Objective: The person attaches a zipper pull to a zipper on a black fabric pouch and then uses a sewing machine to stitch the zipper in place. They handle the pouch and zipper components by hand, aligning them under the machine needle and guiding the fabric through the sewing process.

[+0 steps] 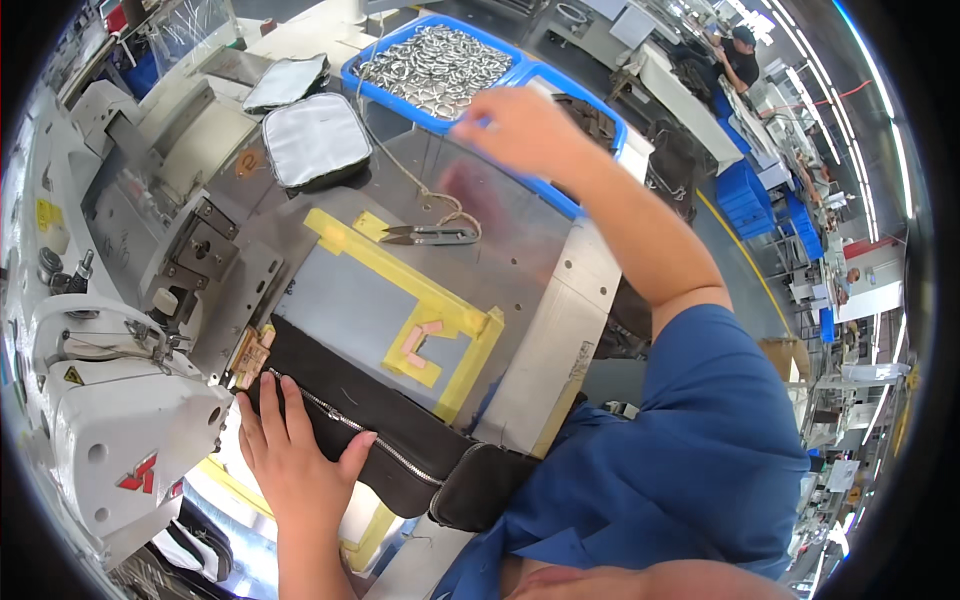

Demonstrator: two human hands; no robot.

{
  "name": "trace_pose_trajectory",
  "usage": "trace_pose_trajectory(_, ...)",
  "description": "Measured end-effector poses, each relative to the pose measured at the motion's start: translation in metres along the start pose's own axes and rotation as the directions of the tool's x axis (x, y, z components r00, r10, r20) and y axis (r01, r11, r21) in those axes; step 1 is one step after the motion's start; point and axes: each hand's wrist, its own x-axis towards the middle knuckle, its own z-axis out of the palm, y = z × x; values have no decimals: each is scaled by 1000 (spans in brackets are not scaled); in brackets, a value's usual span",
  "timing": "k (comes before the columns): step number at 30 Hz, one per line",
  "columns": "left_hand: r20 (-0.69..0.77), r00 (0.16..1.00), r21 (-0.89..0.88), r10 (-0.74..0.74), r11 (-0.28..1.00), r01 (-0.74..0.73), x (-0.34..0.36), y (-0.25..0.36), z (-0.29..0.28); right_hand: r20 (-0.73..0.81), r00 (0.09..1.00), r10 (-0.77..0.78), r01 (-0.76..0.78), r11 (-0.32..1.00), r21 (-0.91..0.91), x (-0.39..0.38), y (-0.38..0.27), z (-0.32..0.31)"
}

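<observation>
My left hand (295,450) lies with fingers spread on black fabric (340,382) crossed by a silver zipper (403,463), beside the white industrial sewing machine (110,390). A black padded piece (480,490) sits at the strip's right end. My right hand (515,140) is raised at the near edge of a blue tray full of silver metal pieces (430,70), blurred, fingers drawn together on something small that I cannot make out. Scissors (430,235) on a cord lie on the metal table, above a yellow-taped grey template (340,310).
Two white-topped square pieces (315,140) lie at the back left. A second blue tray (610,128) holds dark items. Past the table's right side are a yellow floor line (740,240), blue bins (740,200) and a seated co-worker (738,65) at another bench.
</observation>
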Motion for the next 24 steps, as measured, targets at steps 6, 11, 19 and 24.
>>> trace_pose_trajectory(6,3,1000,-43,-14,999,15,0,2,0,57,873,484,-442,835,-326,-21,149,-28)
trace_pose_trajectory(11,16,999,-76,-47,996,48,-1,4,-2,63,882,467,-454,877,-158,-33,162,-18)
trace_pose_trajectory(19,-37,999,-128,-27,992,23,0,2,-3,-71,888,454,-417,731,-539,-13,135,-22)
trace_pose_trajectory(24,-150,984,-112,99,987,-116,-1,-2,-5,-236,971,28,-114,927,-358,5,37,-12)
